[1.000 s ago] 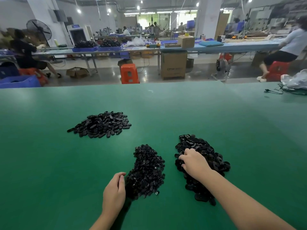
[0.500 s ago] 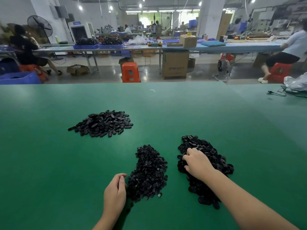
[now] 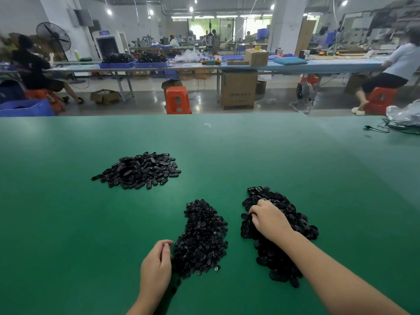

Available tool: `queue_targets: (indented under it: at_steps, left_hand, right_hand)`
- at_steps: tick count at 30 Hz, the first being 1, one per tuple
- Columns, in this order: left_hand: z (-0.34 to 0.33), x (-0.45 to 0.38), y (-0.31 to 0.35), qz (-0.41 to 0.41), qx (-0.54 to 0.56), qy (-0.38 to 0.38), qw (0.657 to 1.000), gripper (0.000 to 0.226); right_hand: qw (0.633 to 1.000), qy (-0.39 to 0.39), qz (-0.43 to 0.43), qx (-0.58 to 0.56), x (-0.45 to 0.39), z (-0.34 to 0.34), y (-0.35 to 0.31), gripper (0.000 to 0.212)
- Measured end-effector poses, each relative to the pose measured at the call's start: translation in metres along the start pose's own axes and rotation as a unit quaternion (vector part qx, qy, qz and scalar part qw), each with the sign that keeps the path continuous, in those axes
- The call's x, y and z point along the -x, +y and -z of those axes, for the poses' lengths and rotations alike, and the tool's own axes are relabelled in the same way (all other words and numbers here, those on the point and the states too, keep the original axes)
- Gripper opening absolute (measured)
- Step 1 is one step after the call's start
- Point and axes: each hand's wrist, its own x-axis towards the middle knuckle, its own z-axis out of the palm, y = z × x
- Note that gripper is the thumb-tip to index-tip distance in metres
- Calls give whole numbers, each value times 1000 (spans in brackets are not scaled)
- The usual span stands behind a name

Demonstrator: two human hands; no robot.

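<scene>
Head view: right hand fingers curl into the right pile, left hand loosely curled, touching the middle pile

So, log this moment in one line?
right hand: fingers curled on right heap of black plastic pieces | left hand: at middle black heap edge

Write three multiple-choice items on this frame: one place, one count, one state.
1. Where does the left hand lie?
A) on the far pile
B) off the table
C) beside the middle pile

2. How many piles of black parts lie on the green table?
A) two
B) three
C) five

3. How are the right hand and its fingers set?
A) curled into the right pile
B) straight, lifted clear
C) round a cable

Answers:
1 C: it lies at that pile's near left edge.
2 B: far pile, middle and right.
3 A: the fingertips dig among the parts.
</scene>
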Motion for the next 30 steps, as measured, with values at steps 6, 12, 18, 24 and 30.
queue_targets:
  at_steps: [6,12,18,24,30]
  left_hand:
    - [0,-1,0,-2,-5,3,1000,28]
    - [-1,0,0,-2,-8,4,1000,27]
    - [0,1,2,0,-21,-6,1000,27]
    - [0,0,2,8,-18,1,1000,29]
    - [2,1,2,28,8,1,1000,25]
  right_hand:
    - [913,81,-141,-375,1,23,-20,18]
    - [783,51,-186,-591,49,-8,-57,12]
    - [853,101,-179,-480,91,-59,-82,16]
    - [852,108,-174,-481,90,-61,-83,50]
    - [871,116,-149,-453,90,-60,-83,42]
